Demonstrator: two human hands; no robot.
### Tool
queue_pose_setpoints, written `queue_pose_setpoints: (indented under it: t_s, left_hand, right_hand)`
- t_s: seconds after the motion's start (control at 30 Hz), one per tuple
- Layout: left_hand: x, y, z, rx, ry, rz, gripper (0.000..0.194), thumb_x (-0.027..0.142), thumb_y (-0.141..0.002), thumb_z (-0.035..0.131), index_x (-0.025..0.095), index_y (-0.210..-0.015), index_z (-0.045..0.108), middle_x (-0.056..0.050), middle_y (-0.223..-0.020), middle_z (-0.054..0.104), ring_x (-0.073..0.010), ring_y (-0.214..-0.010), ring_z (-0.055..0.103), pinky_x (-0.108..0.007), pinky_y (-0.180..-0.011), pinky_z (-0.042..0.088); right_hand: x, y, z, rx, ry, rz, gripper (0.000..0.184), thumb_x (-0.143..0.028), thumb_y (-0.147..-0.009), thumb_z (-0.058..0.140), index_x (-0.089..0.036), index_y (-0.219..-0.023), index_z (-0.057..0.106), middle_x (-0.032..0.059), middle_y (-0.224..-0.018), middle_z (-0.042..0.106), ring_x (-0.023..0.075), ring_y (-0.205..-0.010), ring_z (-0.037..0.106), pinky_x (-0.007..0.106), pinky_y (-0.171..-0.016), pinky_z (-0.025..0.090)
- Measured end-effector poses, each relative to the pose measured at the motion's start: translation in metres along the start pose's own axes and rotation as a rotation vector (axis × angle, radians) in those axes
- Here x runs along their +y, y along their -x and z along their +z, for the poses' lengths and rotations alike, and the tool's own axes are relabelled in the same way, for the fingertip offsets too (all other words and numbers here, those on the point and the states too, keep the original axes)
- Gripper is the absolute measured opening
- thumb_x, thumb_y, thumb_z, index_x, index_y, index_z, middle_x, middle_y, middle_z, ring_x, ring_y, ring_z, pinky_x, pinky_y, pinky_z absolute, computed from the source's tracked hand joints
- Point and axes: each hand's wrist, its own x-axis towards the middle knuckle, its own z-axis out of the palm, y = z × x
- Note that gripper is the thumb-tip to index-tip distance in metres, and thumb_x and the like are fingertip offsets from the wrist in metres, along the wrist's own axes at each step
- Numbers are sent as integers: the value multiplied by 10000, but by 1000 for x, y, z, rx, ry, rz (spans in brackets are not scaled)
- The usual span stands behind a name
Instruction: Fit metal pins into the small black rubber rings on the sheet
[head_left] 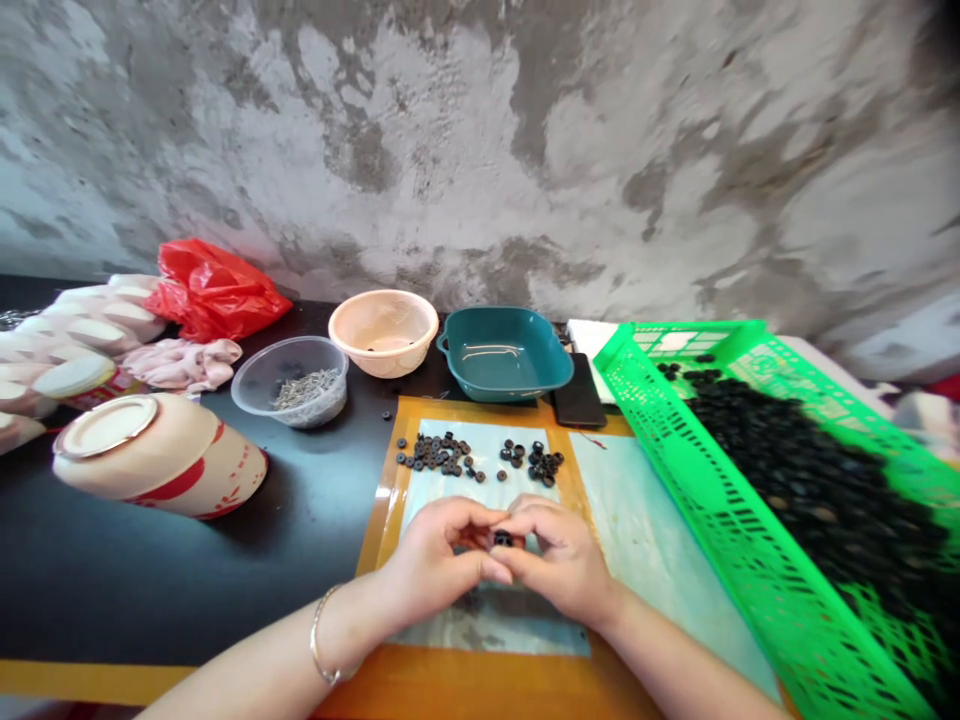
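Over a taped, pale blue mat, my left hand and my right hand meet at the fingertips. Between them is a small black round part, pinched by thumbs and fingers of both hands. Its exact kind is too small to make out. Just beyond my hands lies a loose group of small black rings with holes in the middle, on the mat's left side. To its right sits a smaller cluster of black cup-like parts.
A green plastic basket full of black parts stands at the right. Along the back are a teal basin, a peach bowl, a clear bowl with metal pins and a black phone. A large lidded container and red bag are left.
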Motion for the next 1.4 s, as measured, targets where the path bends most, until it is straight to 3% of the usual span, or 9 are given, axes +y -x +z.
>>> queue_pose_setpoints:
  t_s: [0.23, 0.5, 0.7, 0.77, 0.83, 0.9, 0.97, 1.03, 1.4]
  left_hand:
    - [0, 1, 1, 23, -67, 44, 371, 399, -590, 860, 135, -822, 743, -60, -715, 707, -156, -612, 623, -254, -580, 510]
    - [7, -8, -9, 81, 1, 106, 381, 215, -691, 768, 149, -1048, 651, -69, -894, 699, -182, -758, 683, -318, -732, 572]
    - [-3, -26, -34, 248, -487, 164, 189, 221, -838, 589, 163, -1005, 659, -77, -960, 661, -174, -807, 638, -330, -762, 547]
    - [-8, -29, -40, 238, -646, 180, 210, 190, -853, 559, 163, -1040, 651, -78, -962, 654, -185, -827, 622, -351, -781, 534]
    - [-12, -30, -42, 187, -780, 192, 236, 168, -861, 544, 163, -1072, 648, -88, -998, 644, -212, -907, 608, -386, -840, 514]
    - [-15, -29, -42, 130, -881, 210, 252, 167, -863, 552, 170, -1095, 648, -95, -1033, 634, -238, -989, 587, -415, -896, 489]
    - [-17, -29, -40, 95, -949, 234, 269, 174, -861, 566, 178, -1119, 644, -94, -1055, 624, -246, -1021, 570, -423, -923, 473]
    - [-19, -28, -37, 74, -999, 251, 295, 173, -862, 567, 182, -1149, 634, -92, -1064, 616, -246, -1020, 561, -416, -921, 471]
    - [-20, -31, -32, 56, -1110, 251, 325, 174, -899, 506, 162, -1211, 599, -101, -1051, 602, -248, -999, 542, -403, -901, 465]
  right_hand:
    - [-1, 4, 2, -17, 23, 59, 120, -290, -847, 669, -193, -783, 640, -16, -640, 548, 133, -607, 540, 260, -596, 430]
    - [6, -1, -1, 28, -138, 119, 213, -320, -895, 623, -256, -1094, 666, 55, -951, 642, 187, -865, 613, 317, -776, 496]
    - [5, -20, -73, 716, -513, 109, 286, -441, -911, 535, -247, -1080, 660, 55, -911, 621, 176, -814, 591, 301, -695, 509]
    - [4, -25, -92, 794, -614, 164, 435, -555, -918, 447, -198, -1018, 675, 80, -918, 624, 169, -761, 579, 272, -575, 484]
    - [3, -24, -89, 616, -562, 312, 393, -535, -886, 530, -197, -1022, 677, 53, -811, 623, 142, -627, 537, 238, -470, 409]
    - [1, -19, -68, 232, -337, 468, 213, -379, -839, 659, -210, -963, 693, 17, -707, 620, 128, -561, 515, 235, -476, 392]
    - [-3, -13, -38, -173, -42, 478, 89, -244, -805, 694, -219, -887, 717, 21, -764, 663, 153, -668, 586, 279, -621, 462]
    - [-7, -7, -14, -367, 211, 390, 89, -182, -789, 705, -227, -863, 727, 24, -821, 673, 178, -771, 612, 311, -725, 471]
    - [-10, -1, 2, -558, 531, 215, 45, -210, -814, 705, -201, -846, 675, 38, -839, 672, 210, -856, 611, 316, -766, 459]
